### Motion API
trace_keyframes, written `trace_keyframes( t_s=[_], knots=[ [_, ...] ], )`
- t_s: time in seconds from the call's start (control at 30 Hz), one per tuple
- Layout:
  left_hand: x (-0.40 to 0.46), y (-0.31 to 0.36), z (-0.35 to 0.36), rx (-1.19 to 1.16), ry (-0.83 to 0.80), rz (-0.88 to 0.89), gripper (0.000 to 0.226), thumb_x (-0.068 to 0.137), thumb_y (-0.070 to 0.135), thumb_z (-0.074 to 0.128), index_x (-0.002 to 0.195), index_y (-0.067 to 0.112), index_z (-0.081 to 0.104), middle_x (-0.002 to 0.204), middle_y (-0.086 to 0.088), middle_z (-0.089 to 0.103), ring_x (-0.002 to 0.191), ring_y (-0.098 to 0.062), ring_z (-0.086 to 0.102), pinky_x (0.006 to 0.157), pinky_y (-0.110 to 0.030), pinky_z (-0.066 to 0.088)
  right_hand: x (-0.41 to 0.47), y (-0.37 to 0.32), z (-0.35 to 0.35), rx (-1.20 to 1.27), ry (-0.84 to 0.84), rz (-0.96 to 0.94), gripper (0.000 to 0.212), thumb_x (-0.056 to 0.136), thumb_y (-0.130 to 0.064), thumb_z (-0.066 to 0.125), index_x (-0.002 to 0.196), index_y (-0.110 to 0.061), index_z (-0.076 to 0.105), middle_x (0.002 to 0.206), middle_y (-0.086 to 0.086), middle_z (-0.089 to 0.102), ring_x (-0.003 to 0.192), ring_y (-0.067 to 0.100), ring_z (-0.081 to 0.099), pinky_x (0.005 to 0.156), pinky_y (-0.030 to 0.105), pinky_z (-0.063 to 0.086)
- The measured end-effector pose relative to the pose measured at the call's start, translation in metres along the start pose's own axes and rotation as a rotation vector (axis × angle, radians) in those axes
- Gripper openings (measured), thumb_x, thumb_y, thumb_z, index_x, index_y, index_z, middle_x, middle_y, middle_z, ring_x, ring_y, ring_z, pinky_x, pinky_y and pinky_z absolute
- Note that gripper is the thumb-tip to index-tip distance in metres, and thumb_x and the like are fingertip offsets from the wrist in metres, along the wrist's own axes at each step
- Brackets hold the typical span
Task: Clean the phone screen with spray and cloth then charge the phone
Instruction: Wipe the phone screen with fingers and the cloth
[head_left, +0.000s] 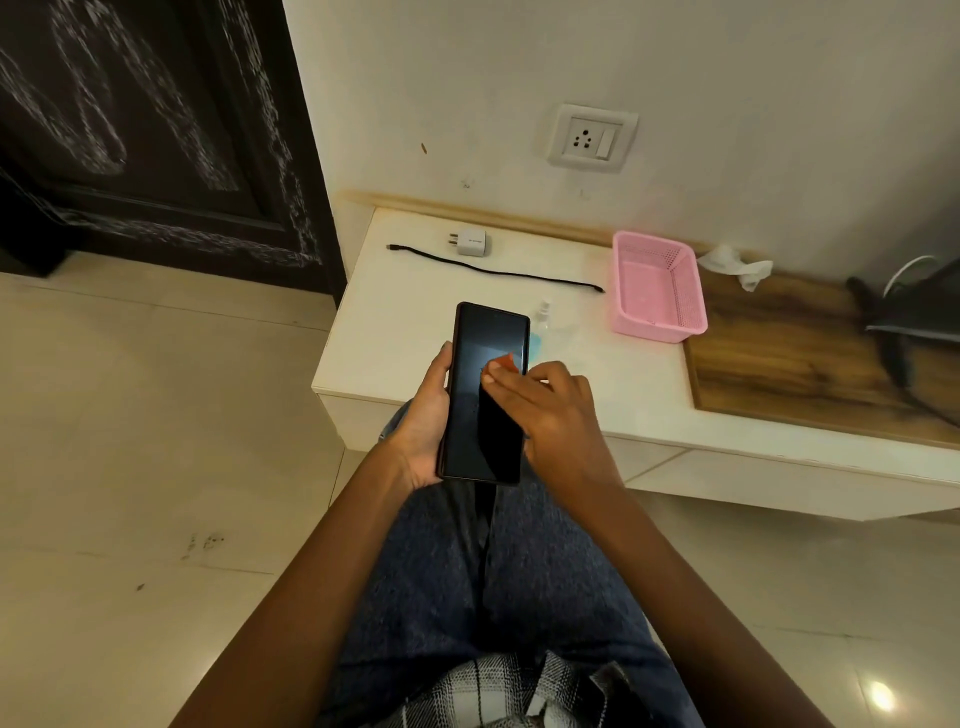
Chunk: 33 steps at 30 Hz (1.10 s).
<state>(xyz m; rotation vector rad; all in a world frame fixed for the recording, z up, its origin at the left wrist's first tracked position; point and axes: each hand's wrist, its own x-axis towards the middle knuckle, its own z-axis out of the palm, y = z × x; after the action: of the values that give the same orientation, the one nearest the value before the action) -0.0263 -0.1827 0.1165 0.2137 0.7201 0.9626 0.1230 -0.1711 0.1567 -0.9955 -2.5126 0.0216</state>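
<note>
1. Over the person's lap, near the front edge of the worktop (415, 332), the phone (485, 395) is held upright with its dark screen facing up.
2. The left hand (423, 421) grasps the phone from its left side, palm cupped behind it and thumb lying along the left edge.
3. The right hand (545, 410) lies across the right side of the screen, fingers bent, pressing a small orange cloth (505, 362) onto the glass; only a corner of the cloth shows past the fingertips.
4. Just behind the phone's top right corner, a small clear spray bottle (541, 322) with bluish liquid stands on the worktop, partly hidden by the phone.
5. Farther back on the white worktop a black charging cable (493, 273) lies stretched out from left to right, unplugged at both ends.
6. A white charger plug (470, 242) lies just beyond the cable's left part, near the wall.
7. On the wall above, a white socket (592, 137) with a switch is set.
8. To the right of the cable sits a pink plastic basket (657, 286), on the seam where the white surface meets a wooden one.
9. A crumpled white tissue (735, 262) lies beyond the basket, by the wall.
10. The person's legs are in blue jeans (493, 571), above a pale tiled floor (156, 441).
</note>
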Motion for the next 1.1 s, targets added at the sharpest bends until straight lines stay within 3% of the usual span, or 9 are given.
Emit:
trace_keyframes(
  t_s=[0.1, 0.23, 0.33, 0.43, 0.57, 0.7, 0.83, 0.97, 1.1],
  knots=[
    [0.000, -0.002, 0.000, -0.057, -0.047, -0.014, 0.071, 0.084, 0.072, 0.042, 0.120, 0.016, 0.068, 0.106, -0.013, 0.072, 0.089, -0.026, 0.070, 0.079, -0.040, 0.057, 0.004, 0.011, -0.006, 0.024, 0.007, 0.067, 0.047, 0.074, 0.006, 0.046, 0.115, -0.005, 0.066, 0.119, 0.007, 0.065, 0.087, 0.032, 0.059, 0.071, 0.037, 0.043],
    [0.004, -0.002, 0.001, -0.073, -0.066, -0.008, 0.077, 0.087, 0.073, 0.038, 0.133, 0.014, 0.058, 0.117, -0.013, 0.066, 0.095, -0.028, 0.066, 0.087, -0.046, 0.053, 0.008, 0.021, -0.007, 0.030, -0.037, 0.241, 0.068, 0.065, 0.024, 0.056, 0.125, -0.007, 0.058, 0.129, 0.010, 0.058, 0.103, 0.034, 0.053, 0.080, 0.034, 0.036],
    [0.003, 0.000, 0.000, -0.037, -0.066, -0.002, 0.072, 0.080, 0.072, 0.047, 0.121, 0.017, 0.068, 0.109, -0.012, 0.071, 0.092, -0.026, 0.069, 0.082, -0.041, 0.057, 0.003, 0.007, -0.006, 0.001, 0.033, 0.108, 0.056, 0.060, 0.014, 0.056, 0.114, -0.001, 0.066, 0.116, 0.010, 0.066, 0.086, 0.033, 0.061, 0.068, 0.037, 0.044],
    [0.000, 0.001, -0.003, -0.016, -0.041, 0.006, 0.068, 0.076, 0.073, 0.047, 0.104, 0.018, 0.076, 0.099, -0.009, 0.075, 0.084, -0.021, 0.073, 0.072, -0.032, 0.059, -0.011, 0.000, 0.000, -0.007, 0.017, 0.011, 0.054, 0.062, 0.009, 0.054, 0.113, -0.005, 0.066, 0.116, 0.005, 0.067, 0.088, 0.026, 0.057, 0.068, 0.036, 0.046],
    [0.002, -0.002, -0.003, -0.064, -0.042, 0.008, 0.070, 0.083, 0.072, 0.043, 0.116, 0.016, 0.071, 0.104, -0.012, 0.072, 0.088, -0.025, 0.070, 0.077, -0.040, 0.058, -0.005, 0.012, -0.002, 0.023, 0.016, 0.064, 0.055, 0.065, 0.014, 0.055, 0.114, -0.008, 0.067, 0.118, 0.004, 0.066, 0.085, 0.028, 0.057, 0.067, 0.038, 0.045],
    [0.004, 0.000, -0.001, -0.052, -0.066, 0.022, 0.070, 0.083, 0.071, 0.045, 0.119, 0.016, 0.069, 0.108, -0.012, 0.069, 0.090, -0.025, 0.068, 0.081, -0.043, 0.057, 0.001, 0.016, -0.005, 0.039, 0.016, 0.177, 0.071, 0.054, 0.030, 0.059, 0.117, -0.004, 0.064, 0.119, 0.009, 0.065, 0.086, 0.033, 0.059, 0.068, 0.038, 0.043],
    [0.002, 0.002, -0.005, -0.012, -0.057, 0.020, 0.071, 0.074, 0.073, 0.049, 0.113, 0.019, 0.073, 0.107, -0.009, 0.072, 0.091, -0.022, 0.069, 0.082, -0.038, 0.058, -0.017, 0.007, 0.000, -0.001, 0.051, 0.086, 0.060, 0.061, 0.019, 0.051, 0.115, -0.004, 0.066, 0.117, 0.007, 0.066, 0.088, 0.024, 0.053, 0.066, 0.036, 0.045],
    [0.002, 0.002, -0.005, -0.009, -0.082, 0.031, 0.071, 0.073, 0.073, 0.053, 0.112, 0.017, 0.072, 0.106, -0.009, 0.071, 0.090, -0.021, 0.068, 0.083, -0.036, 0.057, -0.026, 0.009, 0.000, 0.012, 0.030, 0.078, 0.063, 0.059, 0.023, 0.059, 0.115, -0.005, 0.066, 0.118, 0.005, 0.066, 0.083, 0.030, 0.059, 0.066, 0.038, 0.045],
    [0.005, 0.003, 0.000, -0.023, -0.075, 0.031, 0.070, 0.084, 0.074, 0.039, 0.113, 0.020, 0.072, 0.109, -0.011, 0.072, 0.094, -0.024, 0.069, 0.080, -0.042, 0.057, -0.003, 0.019, -0.008, -0.005, 0.057, 0.120, 0.057, 0.063, 0.019, 0.055, 0.114, -0.004, 0.066, 0.116, 0.009, 0.067, 0.085, 0.033, 0.060, 0.067, 0.038, 0.044]
  ],
)
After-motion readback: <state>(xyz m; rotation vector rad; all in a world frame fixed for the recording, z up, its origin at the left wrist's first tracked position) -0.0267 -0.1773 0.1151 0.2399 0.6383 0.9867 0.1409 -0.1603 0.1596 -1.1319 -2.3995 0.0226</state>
